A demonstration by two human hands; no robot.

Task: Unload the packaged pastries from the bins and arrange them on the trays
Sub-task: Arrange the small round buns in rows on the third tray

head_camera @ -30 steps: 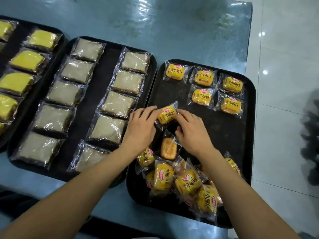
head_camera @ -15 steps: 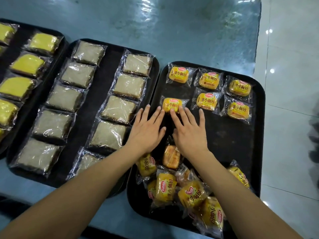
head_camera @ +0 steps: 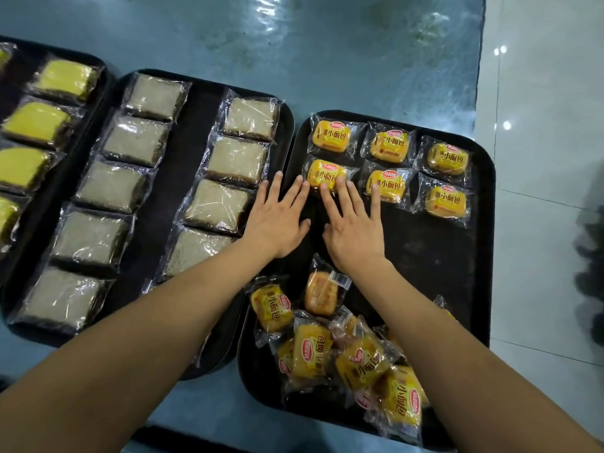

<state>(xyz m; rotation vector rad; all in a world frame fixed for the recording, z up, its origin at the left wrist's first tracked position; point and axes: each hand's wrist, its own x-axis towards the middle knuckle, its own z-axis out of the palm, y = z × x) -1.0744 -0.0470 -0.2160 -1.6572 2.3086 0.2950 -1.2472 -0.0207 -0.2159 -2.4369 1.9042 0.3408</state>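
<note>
A black tray (head_camera: 483, 256) is lying at right, holding yellow bread packs reading "小面包". The flat left hand (head_camera: 276, 220) and right hand (head_camera: 353, 227) are pressing straight fingers on one pack (head_camera: 327, 175). The near pile (head_camera: 353, 358) is partly hidden by the right forearm.

Your glossy teal surface (head_camera: 327, 44) carries three black trays side by side: left tray (head_camera: 101, 73), middle tray (head_camera: 196, 132), right tray (head_camera: 483, 223) at its right edge.
</note>
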